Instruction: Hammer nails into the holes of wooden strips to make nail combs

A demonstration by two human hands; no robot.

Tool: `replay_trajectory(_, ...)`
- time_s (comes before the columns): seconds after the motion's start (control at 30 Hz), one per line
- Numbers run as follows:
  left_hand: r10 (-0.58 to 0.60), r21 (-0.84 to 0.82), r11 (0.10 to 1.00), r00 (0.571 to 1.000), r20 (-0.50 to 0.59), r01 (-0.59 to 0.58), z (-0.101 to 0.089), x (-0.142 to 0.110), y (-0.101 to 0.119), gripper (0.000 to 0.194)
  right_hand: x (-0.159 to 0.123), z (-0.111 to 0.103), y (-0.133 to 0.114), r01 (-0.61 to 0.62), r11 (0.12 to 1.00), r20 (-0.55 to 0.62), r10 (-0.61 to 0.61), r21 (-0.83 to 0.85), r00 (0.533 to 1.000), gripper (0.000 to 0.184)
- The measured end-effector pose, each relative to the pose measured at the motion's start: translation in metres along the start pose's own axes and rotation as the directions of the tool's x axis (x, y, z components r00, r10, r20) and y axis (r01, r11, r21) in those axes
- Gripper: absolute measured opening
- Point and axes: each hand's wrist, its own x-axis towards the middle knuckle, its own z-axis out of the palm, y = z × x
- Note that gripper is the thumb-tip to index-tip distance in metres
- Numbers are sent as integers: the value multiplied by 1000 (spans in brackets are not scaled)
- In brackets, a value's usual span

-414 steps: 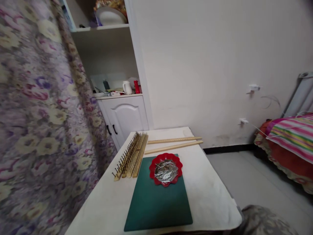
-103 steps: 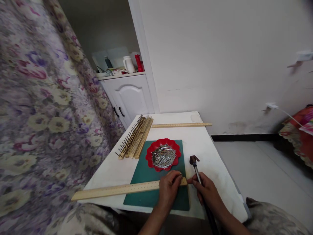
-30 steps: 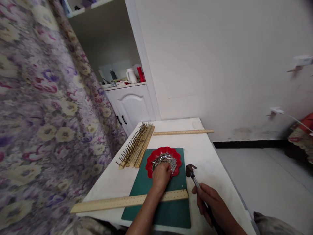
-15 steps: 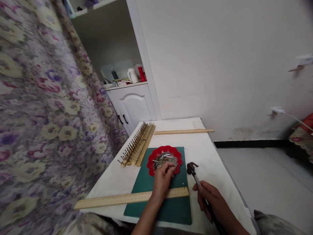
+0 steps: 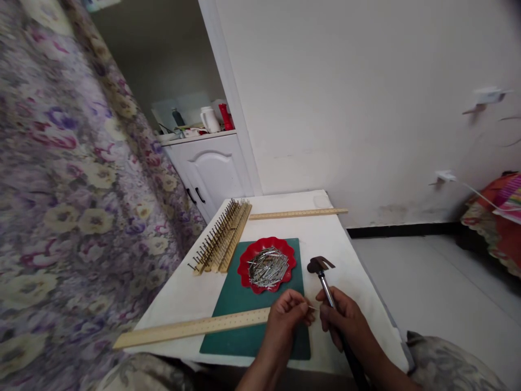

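My left hand (image 5: 287, 320) pinches a thin nail (image 5: 312, 308) between thumb and finger, its end pointing right. Beneath that hand lies a flat wooden strip (image 5: 195, 328) with rows of small holes; the hand covers its right end. My right hand (image 5: 345, 320) is wrapped round the handle of a claw hammer (image 5: 321, 265), whose dark head points up and away from me. A red scalloped dish (image 5: 292, 255) full of loose nails (image 5: 266, 267) sits just beyond my left hand, on a green mat (image 5: 232, 320).
Wooden strips bristling with upright nails (image 5: 220, 239) lie at the table's left. Another wooden strip (image 5: 299, 213) crosses the far end, jutting past the right edge of the white-covered table (image 5: 171, 304). A floral curtain (image 5: 101, 190) hangs left; a white cabinet (image 5: 215, 168) stands behind.
My left hand has left the dish of nails and come back toward me and right, with a nail in its fingers. The hammer stays in my right hand. The view has shifted slightly.
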Motion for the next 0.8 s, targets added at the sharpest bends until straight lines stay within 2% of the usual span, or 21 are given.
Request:
replay_trajectory(0.07, 38, 165, 985, 999, 24, -42, -3, -3, 0, 23, -2, -1, -3, -2, 1000, 5, 2, 8, 1000, 26)
replay_trajectory(0.13, 92, 370, 923, 995, 45, -102, -4, -8, 1, 17, -4, -2, -4, 0, 1000, 14, 0, 11, 1000, 23)
replay_trajectory(0.2, 181, 579, 791, 979, 91, -200, -3, -15, 2, 11, -5, -2, -2, 5, 1000, 33, -5, 5, 999, 20)
replay_trajectory(0.27, 261, 726, 613, 947, 187, -312, -1, -21, 1, 10, -6, -1, 2, 9, 1000, 59, -9, -12, 998, 19)
replay_trajectory(0.33, 306, 784, 472, 909, 282, -402, -1, -25, 0, 15, -7, 1, 6, 14, 999, 83, -12, -33, 997, 19)
replay_trajectory(0.4, 343, 798, 414, 887, 309, -438, -3, -28, -1, 18, -8, 3, 8, 17, 999, 99, -13, -45, 995, 19)
replay_trajectory(0.47, 374, 800, 428, 888, 266, -420, -10, -28, -1, 17, -9, 3, 7, 18, 999, 105, -15, -33, 994, 19)
replay_trajectory(0.57, 394, 789, 521, 911, 118, -327, -24, -23, -1, 14, -9, -1, 3, 15, 1000, 86, -14, -9, 996, 17)
replay_trajectory(0.67, 360, 757, 614, 933, -19, -222, -35, -15, -6, 16, -6, -5, 0, 22, 1000, 50, -22, 0, 999, 16)
replay_trajectory(0.73, 334, 730, 657, 941, -57, -189, -37, -10, -11, 18, -5, -6, 0, 20, 1000, 36, -20, -2, 999, 18)
replay_trajectory(0.8, 340, 724, 662, 938, -58, -195, -35, -7, -14, 18, -5, -4, -1, 7, 1000, 39, -7, -10, 999, 20)
